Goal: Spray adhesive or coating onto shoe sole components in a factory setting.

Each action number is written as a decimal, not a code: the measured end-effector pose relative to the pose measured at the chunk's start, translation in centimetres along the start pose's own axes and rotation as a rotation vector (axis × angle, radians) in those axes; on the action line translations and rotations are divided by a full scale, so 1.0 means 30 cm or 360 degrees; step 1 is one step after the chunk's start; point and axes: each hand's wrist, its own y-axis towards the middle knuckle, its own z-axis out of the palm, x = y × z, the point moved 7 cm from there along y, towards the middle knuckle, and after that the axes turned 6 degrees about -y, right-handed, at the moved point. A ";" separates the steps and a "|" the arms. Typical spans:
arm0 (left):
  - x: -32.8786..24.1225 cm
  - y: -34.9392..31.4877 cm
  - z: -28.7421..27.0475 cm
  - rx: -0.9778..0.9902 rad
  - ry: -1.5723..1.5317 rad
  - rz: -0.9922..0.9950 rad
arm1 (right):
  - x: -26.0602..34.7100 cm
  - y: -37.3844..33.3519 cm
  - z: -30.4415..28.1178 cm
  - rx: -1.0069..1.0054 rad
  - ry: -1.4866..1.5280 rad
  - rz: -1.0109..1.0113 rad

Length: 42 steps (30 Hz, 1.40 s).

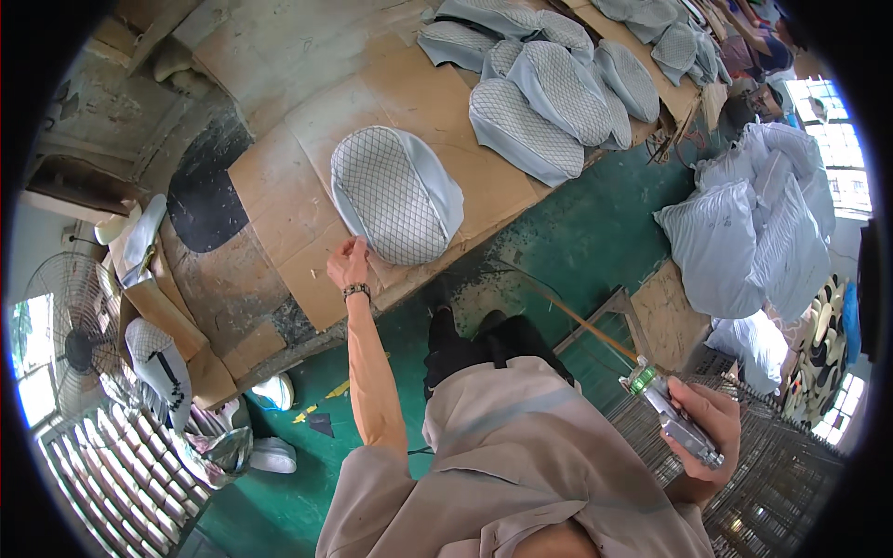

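Note:
A grey quilted pad with a diamond pattern and smooth pale side panels lies on flattened cardboard on the workbench. At its near edge is my left hand, its fingers closed on the rim. Off to the right, well away from the bench, my right hand grips a metal spray gun with a green ring near its front end. The gun's nozzle end points up and to the left; my palm and fingers hide part of its body.
More quilted pads are heaped on the bench's far right. Beyond the green floor stand bulging white sacks. At the left are a caged fan and a cardboard box. Another person is at the upper right.

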 end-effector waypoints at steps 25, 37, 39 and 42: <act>-0.626 -0.051 -0.028 -0.0188 0.0923 0.0466 | -0.243 0.271 0.041 0.0416 0.0375 -0.0283; -1.111 -0.060 -0.001 0.0033 0.0475 0.0315 | -0.485 0.252 0.026 0.0283 0.0452 0.0097; -1.094 0.009 -0.052 -0.0115 0.1064 0.0670 | -0.520 0.286 0.039 0.0227 0.0447 0.0133; -1.200 -0.105 -0.197 -0.0196 0.0102 0.0544 | -0.530 0.266 0.028 0.0240 0.0503 0.0149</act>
